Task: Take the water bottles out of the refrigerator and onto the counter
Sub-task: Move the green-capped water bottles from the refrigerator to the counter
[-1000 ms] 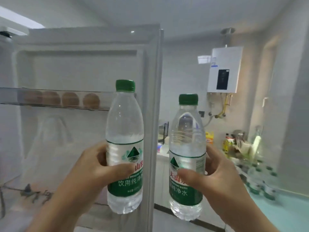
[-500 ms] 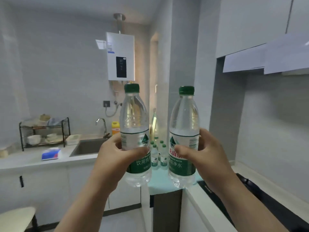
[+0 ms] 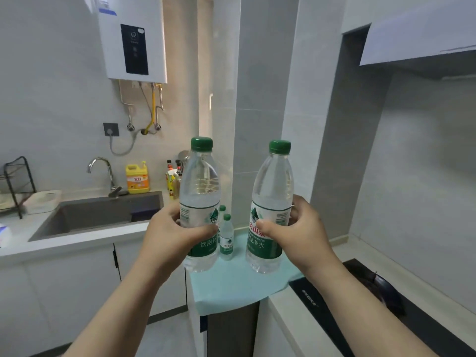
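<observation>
Left hand (image 3: 171, 234) and right hand (image 3: 302, 233), fingers wrapped around one upright water bottle each (left bottle (image 3: 199, 191), right bottle (image 3: 273, 191)), held above the turquoise surface (image 3: 231, 287); two bottles (image 3: 226, 237) stand there.

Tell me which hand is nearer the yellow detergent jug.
Left. The left hand sits right of and below the yellow detergent jug; the right hand is farther right, beyond both held bottles.
</observation>
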The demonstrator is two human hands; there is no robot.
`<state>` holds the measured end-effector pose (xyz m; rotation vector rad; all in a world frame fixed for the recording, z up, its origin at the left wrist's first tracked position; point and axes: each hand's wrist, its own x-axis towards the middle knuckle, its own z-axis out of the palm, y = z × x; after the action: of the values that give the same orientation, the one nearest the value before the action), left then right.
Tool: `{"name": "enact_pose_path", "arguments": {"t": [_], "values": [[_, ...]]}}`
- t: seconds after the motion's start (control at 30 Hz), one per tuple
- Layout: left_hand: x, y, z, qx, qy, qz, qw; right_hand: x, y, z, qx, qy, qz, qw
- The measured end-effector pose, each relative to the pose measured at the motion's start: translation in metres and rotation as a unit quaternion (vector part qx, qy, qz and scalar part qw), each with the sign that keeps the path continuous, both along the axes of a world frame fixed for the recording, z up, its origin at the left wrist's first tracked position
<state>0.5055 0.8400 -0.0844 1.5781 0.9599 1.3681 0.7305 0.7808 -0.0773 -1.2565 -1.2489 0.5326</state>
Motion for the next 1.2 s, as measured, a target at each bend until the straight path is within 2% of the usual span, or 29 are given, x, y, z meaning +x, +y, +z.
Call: {"name": "enact_pose_path", "arguments": {"t": [0.3, 0.47, 0.6, 0.87, 1.03, 1.2], "values": [[0.063, 0.133, -0.096, -0.076, 0.062, 0.078, 0.992, 0.069, 0.159, -0.086, -0.114, -0.051, 0.002, 0.992], [0.091, 0.196, -0.165, -0.158, 0.099, 0.146, 0.972, 0.099, 0.247, -0.152, -0.176, -0.065, 0.033, 0.982], [0.106, 0.239, -0.218, -0.186, 0.124, 0.171, 0.960, 0.106, 0.303, -0.209, -0.215, -0.066, 0.050, 0.973], [0.116, 0.306, -0.291, -0.221, 0.155, 0.180, 0.946, 0.083, 0.373, -0.290, -0.234, -0.071, 0.052, 0.968], [0.112, 0.319, -0.336, -0.225, 0.171, 0.191, 0.940, 0.071, 0.384, -0.338, -0.246, -0.067, 0.034, 0.966], [0.111, 0.330, -0.350, -0.230, 0.164, 0.188, 0.941, 0.069, 0.393, -0.359, -0.243, -0.064, 0.043, 0.967]]}}
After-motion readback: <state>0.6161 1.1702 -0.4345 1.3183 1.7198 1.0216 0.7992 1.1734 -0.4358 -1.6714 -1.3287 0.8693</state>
